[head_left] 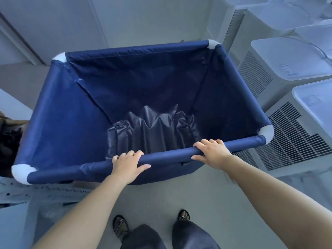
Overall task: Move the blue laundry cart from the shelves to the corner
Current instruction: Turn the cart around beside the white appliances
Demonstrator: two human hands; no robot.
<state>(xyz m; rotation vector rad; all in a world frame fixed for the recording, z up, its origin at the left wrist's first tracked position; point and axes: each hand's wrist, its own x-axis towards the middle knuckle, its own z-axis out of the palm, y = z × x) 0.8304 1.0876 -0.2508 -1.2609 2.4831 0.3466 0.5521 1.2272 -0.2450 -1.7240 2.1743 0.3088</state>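
Note:
The blue laundry cart (59,112) fills the middle of the view, a fabric bin on a tube frame with white corner joints. Only crumpled dark fabric shows at its bottom. My left hand (128,163) grips the near top rail left of centre, fingers curled over it and thumb below. My right hand (212,152) grips the same rail further right, near the right corner joint.
White air-conditioner units (291,123) with vented sides stand in a row close along the cart's right side. A pale wall (125,18) lies beyond the cart. Dark clothing and a patterned cloth (27,193) sit at the left. Grey floor and my sandalled feet show below.

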